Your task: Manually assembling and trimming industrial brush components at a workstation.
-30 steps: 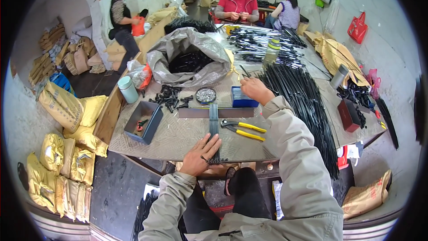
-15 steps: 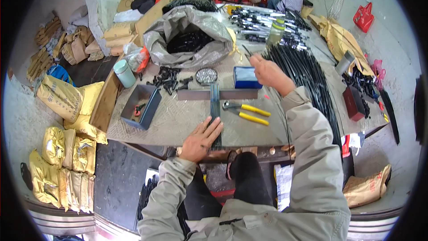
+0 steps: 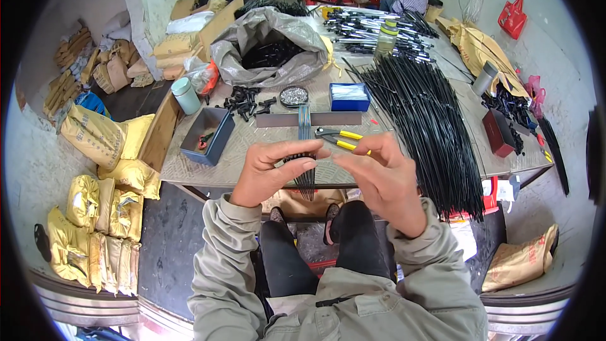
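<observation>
Fingers, left hand: parted about rod ends, grip unclear; right hand: nearly pinched, just beside, hold unclear. Step, seemingly: handling ends; next calls for precision.

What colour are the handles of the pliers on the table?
Yellow. The handles show in the head view, partly hidden by the right hand.

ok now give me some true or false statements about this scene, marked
1. The bundle of thin rods runs across the flat bar. True.
2. The right hand grips the pliers. False: the pliers lie on the table.
3. The blue box stands left of the round dish. False: it stands right of it.
4. A red bag hangs on the wall. True.
5. The cup stands left of the grey sack. True.
</observation>
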A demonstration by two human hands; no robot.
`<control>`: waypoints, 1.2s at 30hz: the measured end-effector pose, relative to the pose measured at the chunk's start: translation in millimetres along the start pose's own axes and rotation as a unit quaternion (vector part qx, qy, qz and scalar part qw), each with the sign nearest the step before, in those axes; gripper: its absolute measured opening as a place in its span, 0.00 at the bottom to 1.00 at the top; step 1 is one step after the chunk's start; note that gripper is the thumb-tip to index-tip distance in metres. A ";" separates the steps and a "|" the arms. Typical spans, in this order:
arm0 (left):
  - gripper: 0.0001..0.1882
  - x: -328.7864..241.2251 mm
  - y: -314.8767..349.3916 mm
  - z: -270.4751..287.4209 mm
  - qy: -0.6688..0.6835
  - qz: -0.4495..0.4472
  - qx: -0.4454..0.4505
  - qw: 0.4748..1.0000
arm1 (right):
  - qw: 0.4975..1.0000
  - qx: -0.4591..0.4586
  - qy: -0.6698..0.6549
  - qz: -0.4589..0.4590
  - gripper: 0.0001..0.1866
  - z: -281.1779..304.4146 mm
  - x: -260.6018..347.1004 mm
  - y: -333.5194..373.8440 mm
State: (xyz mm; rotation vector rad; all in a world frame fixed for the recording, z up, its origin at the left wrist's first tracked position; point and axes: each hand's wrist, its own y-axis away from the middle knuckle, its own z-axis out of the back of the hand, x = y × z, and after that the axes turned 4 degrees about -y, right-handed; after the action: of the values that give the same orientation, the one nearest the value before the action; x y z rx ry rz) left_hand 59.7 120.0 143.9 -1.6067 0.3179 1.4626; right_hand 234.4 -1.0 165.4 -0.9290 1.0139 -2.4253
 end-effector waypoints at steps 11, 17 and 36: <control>0.12 -5.4 -2.5 -10.5 -0.037 0.009 -0.020 0.999 | 0.995 -0.068 -0.072 -0.010 0.16 -17.3 -27.1 7.6; 0.12 -4.0 -4.6 -10.6 -0.057 0.014 -0.017 0.998 | 0.998 -0.060 -0.001 0.003 0.19 -13.9 -19.6 8.0; 0.13 -9.6 -5.2 -8.9 -0.095 0.016 -0.014 0.995 | 0.977 -0.065 0.118 0.164 0.23 -7.2 -26.3 -1.0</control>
State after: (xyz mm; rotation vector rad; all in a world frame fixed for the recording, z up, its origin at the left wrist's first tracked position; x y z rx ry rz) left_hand 66.6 112.6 153.7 -1.4774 0.2151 1.6365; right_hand 248.4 17.3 150.8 -0.4704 1.3088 -2.2431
